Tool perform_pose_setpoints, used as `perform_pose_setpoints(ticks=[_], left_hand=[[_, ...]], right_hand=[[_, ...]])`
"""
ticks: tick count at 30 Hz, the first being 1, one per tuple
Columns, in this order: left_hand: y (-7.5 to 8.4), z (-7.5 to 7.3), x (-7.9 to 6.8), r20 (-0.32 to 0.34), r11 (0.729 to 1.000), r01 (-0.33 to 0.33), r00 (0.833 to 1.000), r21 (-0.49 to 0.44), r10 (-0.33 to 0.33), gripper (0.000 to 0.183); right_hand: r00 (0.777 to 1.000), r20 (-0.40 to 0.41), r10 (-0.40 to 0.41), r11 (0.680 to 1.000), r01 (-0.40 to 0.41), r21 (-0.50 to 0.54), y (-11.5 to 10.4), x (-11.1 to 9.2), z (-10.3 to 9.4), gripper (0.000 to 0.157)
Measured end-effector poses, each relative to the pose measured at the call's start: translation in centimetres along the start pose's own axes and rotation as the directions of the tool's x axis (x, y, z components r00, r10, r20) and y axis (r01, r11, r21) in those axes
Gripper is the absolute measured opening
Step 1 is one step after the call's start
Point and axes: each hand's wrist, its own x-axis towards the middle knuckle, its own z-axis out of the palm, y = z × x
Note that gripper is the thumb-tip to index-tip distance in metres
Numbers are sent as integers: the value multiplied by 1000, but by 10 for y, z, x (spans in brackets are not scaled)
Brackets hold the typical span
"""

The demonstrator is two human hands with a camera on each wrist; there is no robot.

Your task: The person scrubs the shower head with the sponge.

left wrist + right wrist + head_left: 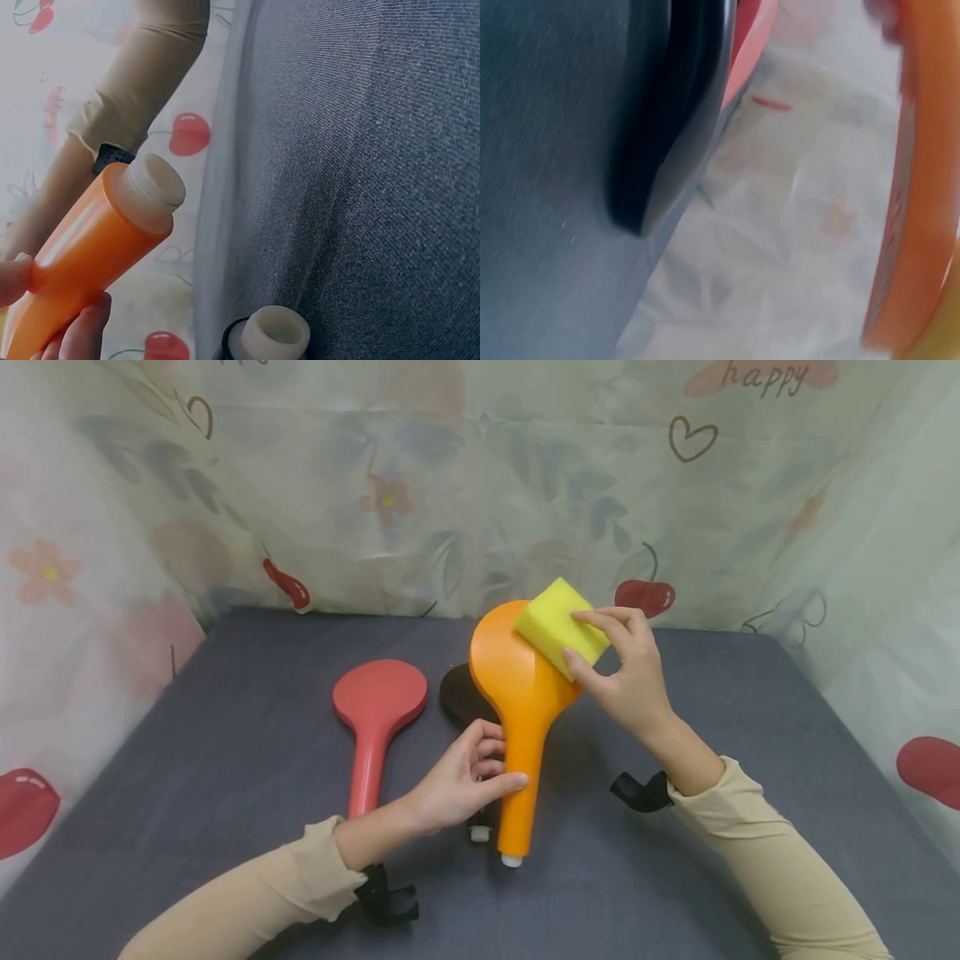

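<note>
An orange shower head (498, 647) is held up over the table, its round head at the top and its white threaded end (156, 184) at the bottom. My left hand (465, 777) grips its handle, thumb across the front and fingers behind. Between thumb and fingertips my right hand (630, 677) pinches a yellow sponge (558, 627), which lies against the right side of the round face. In the right wrist view the orange shower head (934, 157) shows from the side, with a yellow edge of the sponge (937, 326) at the lower corner.
Behind the orange one lies a black shower head (459, 697), partly covered by it and my left hand. A red shower head (380, 689) lies to the left, its handle end hidden by my left arm. Patterned curtains (480, 510) surround the grey-clothed table (247, 710).
</note>
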Motion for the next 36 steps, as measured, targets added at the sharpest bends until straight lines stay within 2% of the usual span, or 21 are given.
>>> perform_pose_setpoints(ticks=[5, 9, 13, 17, 20, 23, 27, 33, 36], left_hand=[[0, 0, -1, 1, 1000, -7, 1000, 6, 7, 46], [0, 1, -1, 3, 1000, -13, 1000, 5, 13, 46], [0, 2, -2, 11, 1000, -16, 1000, -2, 16, 47], [-1, 2, -2, 15, 1000, -10, 1000, 0, 10, 47], [-1, 3, -2, 15, 1000, 0, 1000, 13, 0, 46], [-2, 4, -2, 15, 1000, 15, 1000, 27, -15, 45], [-1, 5, -1, 15, 999, 31, 999, 34, -31, 44], [1, 5, -1, 13, 999, 22, 1000, 40, -22, 44], [0, 5, -1, 8, 999, 25, 1000, 40, -25, 44]], right_hand=[[995, 46, -90, 996, 90, -13, -13, -2, 5, 41], [995, 39, -91, 995, 92, -24, -11, 1, 5, 41], [999, -3, -43, 999, 43, -25, -1, 6, 2, 38], [998, -46, 42, 999, -43, -14, 9, 10, -1, 37], [992, -56, 111, 994, -111, -2, 14, 12, -2, 38], [989, -52, 140, 990, -140, 8, 13, 14, -2, 38], [996, -26, 87, 996, -87, -1, 2, 13, 3, 38], [997, 35, -71, 993, 74, -92, -20, 11, 8, 39], [995, 45, -93, 987, 98, -127, -22, 12, 6, 39]])
